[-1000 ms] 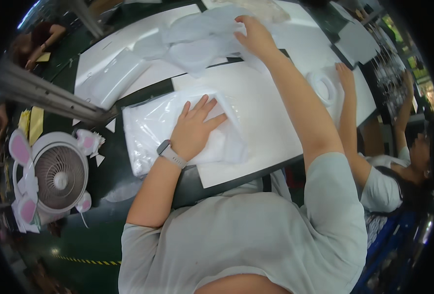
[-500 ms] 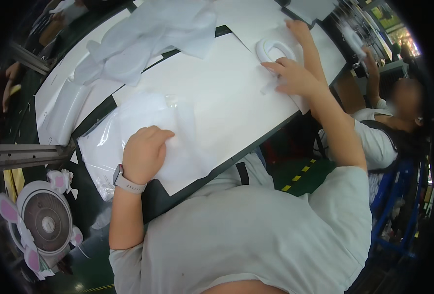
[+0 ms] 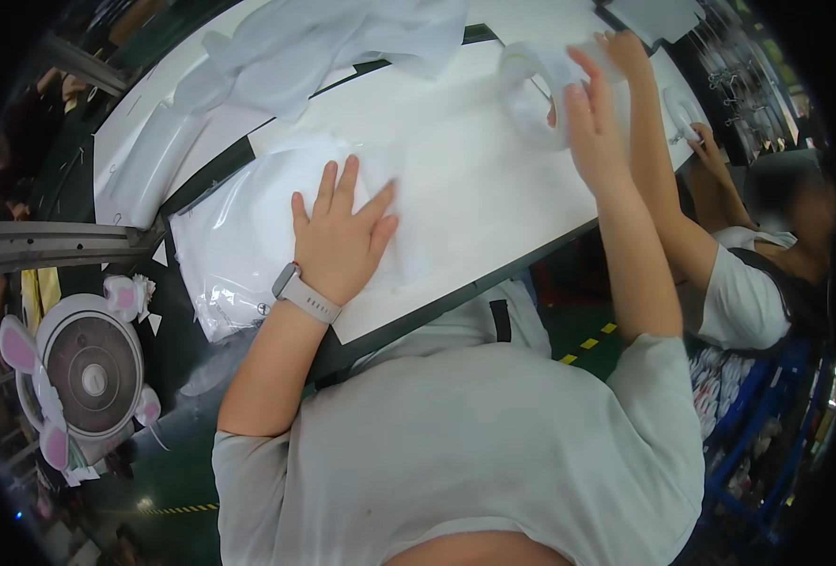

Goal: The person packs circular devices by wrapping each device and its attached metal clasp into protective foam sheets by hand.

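Observation:
My left hand (image 3: 338, 236), with a watch on its wrist, lies palm down with fingers spread on a stack of clear plastic bags (image 3: 220, 231) with white sheets at the table's near left. At the far right of the white tabletop (image 3: 474, 179), my right hand (image 3: 592, 127) grips the right side of a thick white ring (image 3: 514, 80). The ring is smeared by motion, and a fingertip shows through its hole. Close beside it is a co-worker's hand (image 3: 628, 55); whether it touches the ring I cannot tell.
White translucent wrapping sheets (image 3: 342, 38) lie along the far side, beside a white roll (image 3: 154, 165). A metal post (image 3: 59, 245) and a fan (image 3: 92, 368) stand at left. At right, a co-worker's other hand (image 3: 705, 146) holds another white curved piece (image 3: 680, 108).
My right hand has taken hold of the white ring and raised it. My left hand has moved up on the bags and spread its fingers. The view has shifted slightly.

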`<state>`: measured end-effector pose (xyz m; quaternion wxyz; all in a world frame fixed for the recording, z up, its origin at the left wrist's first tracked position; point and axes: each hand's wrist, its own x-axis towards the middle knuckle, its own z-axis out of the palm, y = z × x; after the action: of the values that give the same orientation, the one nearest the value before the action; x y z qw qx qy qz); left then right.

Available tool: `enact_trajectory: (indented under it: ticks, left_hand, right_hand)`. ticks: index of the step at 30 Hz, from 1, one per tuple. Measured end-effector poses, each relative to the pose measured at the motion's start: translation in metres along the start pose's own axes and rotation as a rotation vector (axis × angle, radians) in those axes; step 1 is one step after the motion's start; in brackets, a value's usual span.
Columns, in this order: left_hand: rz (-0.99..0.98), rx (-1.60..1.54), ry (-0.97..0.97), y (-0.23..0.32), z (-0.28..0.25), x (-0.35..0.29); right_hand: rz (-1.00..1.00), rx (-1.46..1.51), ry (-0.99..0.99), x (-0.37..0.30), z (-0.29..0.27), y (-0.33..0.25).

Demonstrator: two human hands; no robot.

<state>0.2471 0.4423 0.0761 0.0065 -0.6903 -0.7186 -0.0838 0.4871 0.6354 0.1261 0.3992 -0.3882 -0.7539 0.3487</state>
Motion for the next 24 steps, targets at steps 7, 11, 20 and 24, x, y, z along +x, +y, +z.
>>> enact_trajectory:
  ticks: [7, 11, 20, 24]
  left_hand:
    - [0.164, -0.271, 0.014, 0.003, 0.007, 0.024]
    - [0.112, -0.103, 0.107, 0.023, 0.017, 0.02]
    - [0.063, -0.268, 0.057, 0.016, 0.017, 0.022]
    - [0.058, -0.233, 0.07, 0.017, 0.019, 0.021]
  right_hand:
    - [0.154, 0.951, 0.106, -0.046, 0.03, -0.015]
    - [0.289, 1.086, 0.115, -0.068, 0.036, -0.014]
    - [0.398, 1.183, 0.102, -0.079, 0.034, -0.016]
    - [0.481, 1.377, 0.037, -0.081, 0.047, -0.029]
